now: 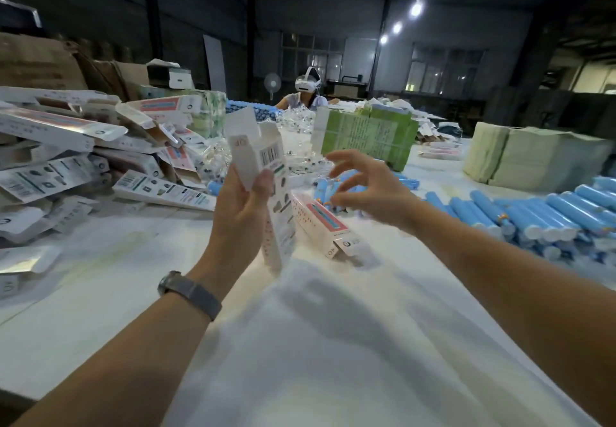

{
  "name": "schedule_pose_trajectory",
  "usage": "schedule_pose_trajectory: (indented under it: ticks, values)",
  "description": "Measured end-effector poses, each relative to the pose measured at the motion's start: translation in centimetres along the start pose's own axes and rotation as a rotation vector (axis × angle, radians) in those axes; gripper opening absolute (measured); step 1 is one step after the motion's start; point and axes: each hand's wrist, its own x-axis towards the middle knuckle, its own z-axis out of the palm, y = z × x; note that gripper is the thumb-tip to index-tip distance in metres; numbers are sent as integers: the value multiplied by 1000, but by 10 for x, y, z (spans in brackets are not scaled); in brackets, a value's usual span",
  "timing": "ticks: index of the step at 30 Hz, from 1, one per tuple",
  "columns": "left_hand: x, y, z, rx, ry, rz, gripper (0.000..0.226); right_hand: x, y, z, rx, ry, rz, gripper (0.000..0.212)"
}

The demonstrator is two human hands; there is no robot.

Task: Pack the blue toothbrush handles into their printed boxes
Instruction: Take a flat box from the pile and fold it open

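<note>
My left hand (241, 208) grips a white printed box (271, 176) upright above the table, its top flaps open and a barcode showing. My right hand (365, 188) hovers to the right of it with fingers spread and holds nothing. Under that hand lie a few blue toothbrush handles (325, 190). A closed printed box (328, 225) with a pink panel lies flat on the table between my hands. A large heap of blue handles (533, 213) covers the table at the right.
A pile of flat and folded printed boxes (76, 163) fills the left side. Green paper-wrapped bundles (370, 136) and pale bundles (533, 156) stand behind. Clear plastic bags (300, 120) lie at mid-table. Another person with a headset (306, 91) sits at the far end.
</note>
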Motion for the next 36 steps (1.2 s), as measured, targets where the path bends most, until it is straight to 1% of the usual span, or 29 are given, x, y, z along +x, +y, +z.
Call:
schedule_pose_trajectory:
  ticks: [1,2,3,5,6,7,10,12,14,17,18,22,25,27,29,31,34,36]
  values:
    - [-1,-1,-2,26,25,7,21,4,14,-10,-132,128,81,50]
    - [-2,-2,-2,60,36,19,23,5,30,-20,-313,214,201,43]
    - [-4,-4,0,97,29,31,26,5,46,-30,-534,213,335,39]
    - [-6,-9,5,167,-20,41,30,-4,74,-43,-944,-5,558,35]
    - [-6,-11,8,190,-33,45,31,-9,85,-47,-1067,-92,605,32]
    - [-6,-13,10,201,-28,47,31,-11,93,-48,-1133,-121,608,30]
    - [-6,-13,10,211,5,21,28,-9,98,-40,-1229,-71,544,18]
    - [-7,-13,10,216,-9,-2,27,-4,93,-34,-1245,-53,552,22]
    - [-9,-11,11,228,-16,-8,26,0,87,-32,-1175,-24,608,29]
    - [-10,-8,12,231,-7,-12,25,5,76,-33,-1005,-13,738,28]
    - [-10,-8,12,235,-7,-13,24,6,75,-34,-912,-11,793,26]
    - [-10,-6,10,234,21,-32,25,7,67,-43,-360,-22,1025,17]
    - [-10,-3,10,221,42,-32,30,4,49,-49,-92,70,1063,13]
    - [-10,-2,10,228,50,-34,30,5,29,-49,68,128,968,9]
    - [-9,-1,10,253,53,-32,30,10,7,-44,227,221,765,13]
    - [-9,-1,9,279,50,-31,29,13,-22,-34,359,301,542,9]
    - [-10,1,11,328,31,-18,28,13,-67,-17,520,307,277,18]
    - [-12,2,13,349,32,-17,27,12,-90,-5,529,266,120,16]
